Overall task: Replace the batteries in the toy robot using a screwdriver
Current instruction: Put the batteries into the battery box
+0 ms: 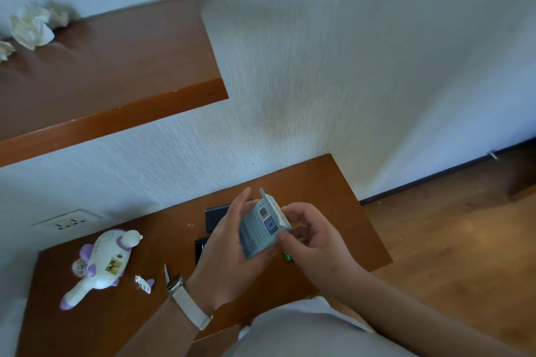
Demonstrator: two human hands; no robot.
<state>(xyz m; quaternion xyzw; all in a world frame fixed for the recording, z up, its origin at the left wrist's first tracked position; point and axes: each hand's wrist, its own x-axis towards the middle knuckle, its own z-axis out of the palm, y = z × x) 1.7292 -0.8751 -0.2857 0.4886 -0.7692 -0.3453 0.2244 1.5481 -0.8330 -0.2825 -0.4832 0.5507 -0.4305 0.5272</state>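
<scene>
Brown wooden table [333,182] set against a white textured wall [319,66], w/ a wall socket [68,223] just above its left end. Higher up on the left, a wooden shelf [116,66] carries crumpled tissues [32,26] at its back edge. Wood floor [464,240] to the right, dark baseboard along the wall.

Both hands are raised over the table's middle. The left hand [229,252] — white-strapped watch [177,284] on the wrist — wraps round a small pale-blue box [261,229] from the left, thumb up along its side. The right hand [313,235] has its fingers curled and pinches the box's right edge, thumb tip at the lower corner. The box is tilted, barcode and printed label facing the camera, top flap open; contents can't be seen.

The toy robot [100,264], white w/ purple parts, lies on its side at the table's left, well apart from the hands. Its battery bay [114,265] faces up, uncovered, yellowish inside; can't tell if cells are in it. A small white-and-purple piece [144,284] lies near it, toward the left wrist.

Two dark flat items [216,217] lie partly hidden behind the left hand. Something green [288,257] shows under the right hand — too hidden to identify.
</scene>
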